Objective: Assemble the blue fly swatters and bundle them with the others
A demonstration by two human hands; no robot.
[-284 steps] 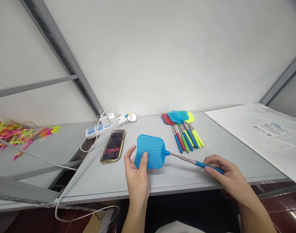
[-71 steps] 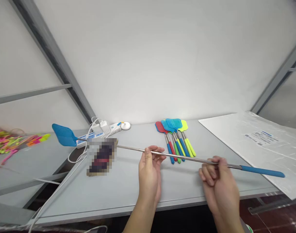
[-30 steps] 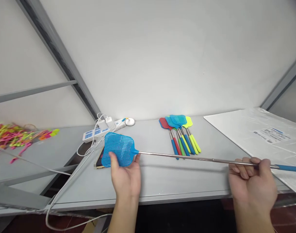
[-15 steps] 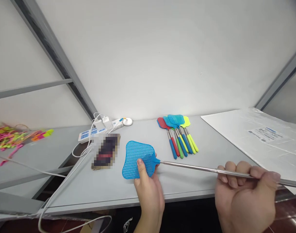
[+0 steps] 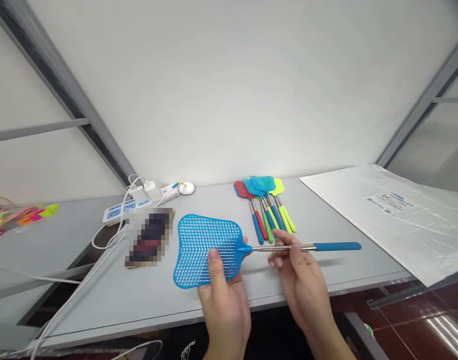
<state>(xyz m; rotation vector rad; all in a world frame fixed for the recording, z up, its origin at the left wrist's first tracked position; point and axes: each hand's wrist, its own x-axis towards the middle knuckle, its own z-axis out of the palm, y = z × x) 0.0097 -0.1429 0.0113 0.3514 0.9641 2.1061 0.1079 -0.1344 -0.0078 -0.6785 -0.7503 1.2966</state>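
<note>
A blue fly swatter (image 5: 199,232) with a perforated head and a telescopic metal shaft is held level above the table's front part. My left hand (image 5: 225,300) grips the head near its neck, thumb on top and fingers beneath. Around the metal shaft, just short of the blue handle, my right hand (image 5: 302,277) is closed with thumb and fingers. Behind it lies a pile of fly swatters (image 5: 262,185) with red, blue, green and yellow heads and handles, all pointing toward the wall.
On the grey table (image 5: 101,305), a power strip (image 5: 114,212) with plugs and white cables stands back left, near a white round device (image 5: 186,188). A pixelated flat item (image 5: 150,240) lies in front. At right is a white wrapped board (image 5: 349,205); colourful strands (image 5: 37,215) lie far left.
My right hand has moved left toward my left hand, and the metal shaft has become much shorter. The blue handle now shows fully. The view has shifted slightly right.
</note>
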